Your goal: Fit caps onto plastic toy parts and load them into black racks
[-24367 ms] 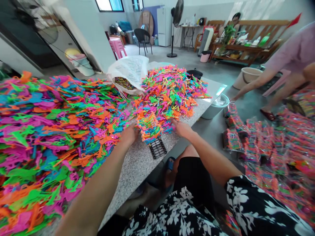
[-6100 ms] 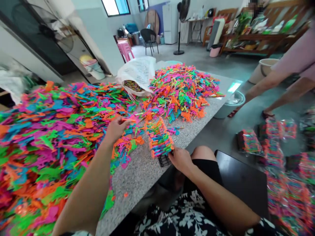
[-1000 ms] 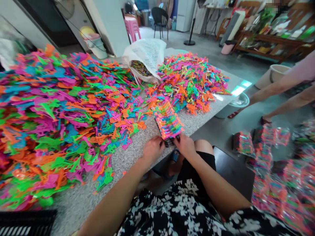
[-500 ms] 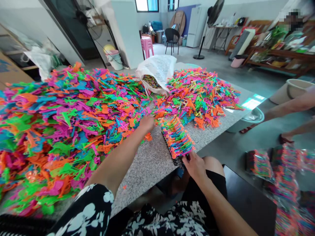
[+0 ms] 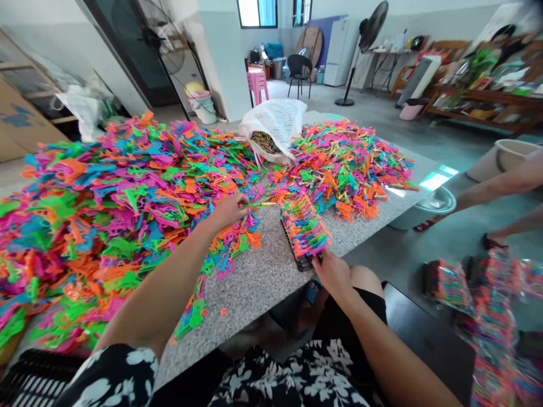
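Note:
My left hand (image 5: pixel 231 212) is closed on a thin stick-shaped plastic toy (image 5: pixel 263 204), whose yellowish end points right toward a black rack (image 5: pixel 305 263). Rows of colourful plastic toys (image 5: pixel 305 226) fill that rack, lying side by side across it. At the rack's near end, my right hand (image 5: pixel 335 276) grips its edge; some fingertips are hidden. Beneath my left forearm and beside it spreads a big heap of flat plastic pieces (image 5: pixel 148 186) in orange, green, pink and blue.
A second heap (image 5: pixel 352 164), mixed with gold-coloured sticks, lies behind the rack, near a white sack (image 5: pixel 275 124). Another black rack (image 5: pixel 38 379) is at lower left. Bagged toys (image 5: pixel 487 305) lie on the floor at right, near another person's legs (image 5: pixel 500 183) and a bucket (image 5: pixel 432 206).
My left hand has moved left, away from the rack's far end, and the stick-shaped toy now shows in it. My right hand stays at the rack's near end.

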`<state>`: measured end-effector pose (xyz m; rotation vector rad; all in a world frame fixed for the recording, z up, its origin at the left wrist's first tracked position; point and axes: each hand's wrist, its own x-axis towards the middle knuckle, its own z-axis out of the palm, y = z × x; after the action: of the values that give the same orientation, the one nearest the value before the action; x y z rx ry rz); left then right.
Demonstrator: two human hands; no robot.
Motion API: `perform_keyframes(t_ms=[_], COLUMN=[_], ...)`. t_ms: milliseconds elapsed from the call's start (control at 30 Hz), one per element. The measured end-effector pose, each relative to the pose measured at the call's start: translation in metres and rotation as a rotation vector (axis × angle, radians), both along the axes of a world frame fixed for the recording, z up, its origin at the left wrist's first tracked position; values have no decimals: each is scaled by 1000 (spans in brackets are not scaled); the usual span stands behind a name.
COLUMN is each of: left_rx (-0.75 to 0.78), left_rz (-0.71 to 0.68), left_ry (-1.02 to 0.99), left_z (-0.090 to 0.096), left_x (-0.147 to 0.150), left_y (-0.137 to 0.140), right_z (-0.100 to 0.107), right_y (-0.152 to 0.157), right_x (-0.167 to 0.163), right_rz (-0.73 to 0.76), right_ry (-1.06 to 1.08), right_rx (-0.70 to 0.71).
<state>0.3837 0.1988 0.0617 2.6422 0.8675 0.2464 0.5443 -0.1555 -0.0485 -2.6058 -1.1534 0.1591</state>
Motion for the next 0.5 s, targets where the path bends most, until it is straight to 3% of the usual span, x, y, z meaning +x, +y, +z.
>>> perform_keyframes(t_ms=[100, 200, 333, 400, 500], left_rx=[-68, -182, -343, -421, -531], left_rz=[87, 137, 16, -54, -118], left_ry=[-199, -294, -363, -379, -378], left_z=[29, 41, 22, 8, -7], left_x=[-46, -97, -134, -135, -121], left_y=[-5, -29, -85, -113, -143], right_z=[16, 25, 25, 26, 29], right_y=[17, 19, 0, -8, -8], right_x=[7, 5, -30, -57, -85], right_rz=[1, -20, -6, 125, 366], right_ry=[44, 102, 304, 580, 904], right_rx=[-26, 38, 323, 467, 486])
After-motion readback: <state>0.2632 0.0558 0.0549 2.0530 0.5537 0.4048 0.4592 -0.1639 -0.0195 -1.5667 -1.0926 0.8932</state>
